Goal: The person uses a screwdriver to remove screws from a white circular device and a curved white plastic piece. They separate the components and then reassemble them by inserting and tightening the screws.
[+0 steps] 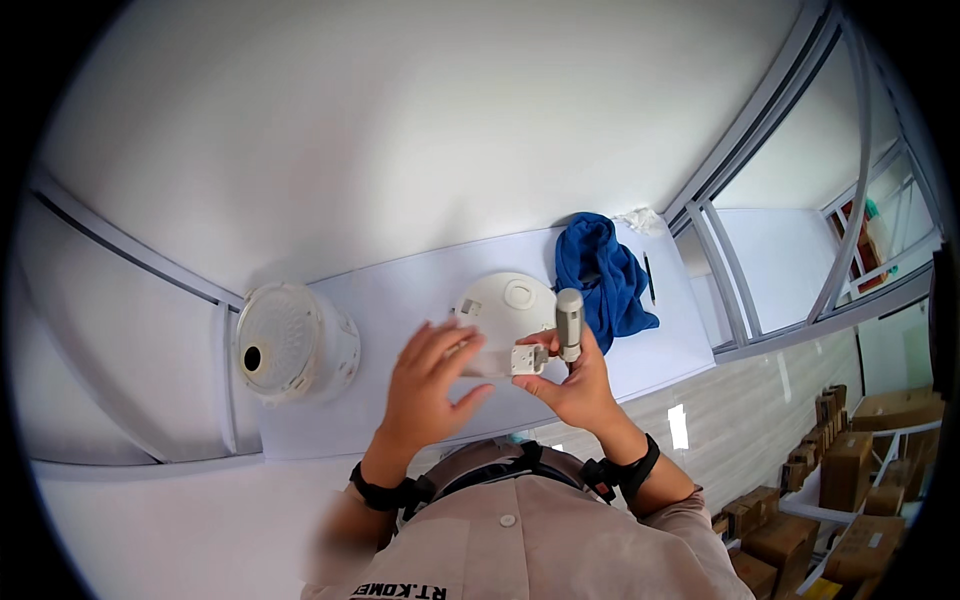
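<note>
My right hand (585, 388) is closed around a screwdriver (569, 318) with a thick grey handle pointing up. Thumb and fingers of the same hand also pinch a small white block-shaped part (526, 360), which has a grey piece at its side. My left hand (430, 385) is open, fingers spread and a little blurred, just left of the white part with nothing in it. Beyond both hands a round white disc-shaped object (497, 300) with a ring on its top lies on the table. My hands cover its near side.
On the white table (390, 300), a white bucket (335, 340) with a black hole in its lid stands at left. A blue cloth (600, 275), a black pen (649, 278) and crumpled white tissue (642, 220) lie at right. Cardboard boxes (848, 470) stand beyond, lower right.
</note>
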`<action>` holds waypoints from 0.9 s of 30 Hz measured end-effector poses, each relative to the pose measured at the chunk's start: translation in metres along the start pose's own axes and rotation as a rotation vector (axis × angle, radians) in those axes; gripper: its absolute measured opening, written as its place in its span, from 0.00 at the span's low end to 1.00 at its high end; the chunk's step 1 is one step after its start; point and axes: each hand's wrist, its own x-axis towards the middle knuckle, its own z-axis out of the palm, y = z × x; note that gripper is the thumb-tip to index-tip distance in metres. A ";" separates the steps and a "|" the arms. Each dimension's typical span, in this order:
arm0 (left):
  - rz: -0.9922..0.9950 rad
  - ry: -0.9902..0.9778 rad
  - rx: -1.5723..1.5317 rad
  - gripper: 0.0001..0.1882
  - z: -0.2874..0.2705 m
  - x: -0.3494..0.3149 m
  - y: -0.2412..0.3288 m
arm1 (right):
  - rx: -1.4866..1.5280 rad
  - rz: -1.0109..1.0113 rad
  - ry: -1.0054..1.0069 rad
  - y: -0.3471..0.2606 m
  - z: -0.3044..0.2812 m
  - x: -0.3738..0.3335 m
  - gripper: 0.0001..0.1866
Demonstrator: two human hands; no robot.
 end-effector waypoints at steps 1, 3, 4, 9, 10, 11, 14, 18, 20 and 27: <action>-0.036 -0.048 -0.041 0.30 0.006 0.001 0.004 | -0.054 0.016 -0.039 -0.002 0.001 -0.001 0.30; -0.105 -0.146 -0.123 0.31 0.014 0.001 0.010 | -0.162 0.046 -0.114 -0.005 0.002 -0.002 0.29; -0.217 -0.200 -0.195 0.30 0.012 0.001 0.015 | -0.164 0.022 -0.104 -0.003 0.002 -0.001 0.28; -0.299 -0.178 -0.413 0.27 0.019 -0.004 0.013 | 0.130 0.074 -0.052 0.008 0.008 -0.004 0.27; -0.294 -0.155 -0.459 0.27 0.024 -0.007 0.010 | 0.122 0.071 -0.053 0.009 0.008 -0.004 0.27; -0.294 -0.155 -0.484 0.27 0.027 -0.009 0.007 | 0.102 0.067 -0.061 0.010 0.008 -0.005 0.26; -0.279 -0.119 -0.550 0.28 0.036 -0.018 0.002 | 0.044 0.050 -0.081 0.012 0.008 -0.007 0.25; -0.253 -0.048 -0.571 0.28 0.039 -0.016 0.009 | 0.020 0.056 -0.098 0.008 0.006 -0.007 0.23; -0.265 -0.074 -0.565 0.27 0.035 -0.014 0.013 | 0.015 0.051 -0.102 0.007 0.005 -0.007 0.23; -0.312 -0.053 -0.610 0.25 0.040 -0.019 0.011 | 0.178 0.072 -0.045 0.013 0.017 -0.011 0.21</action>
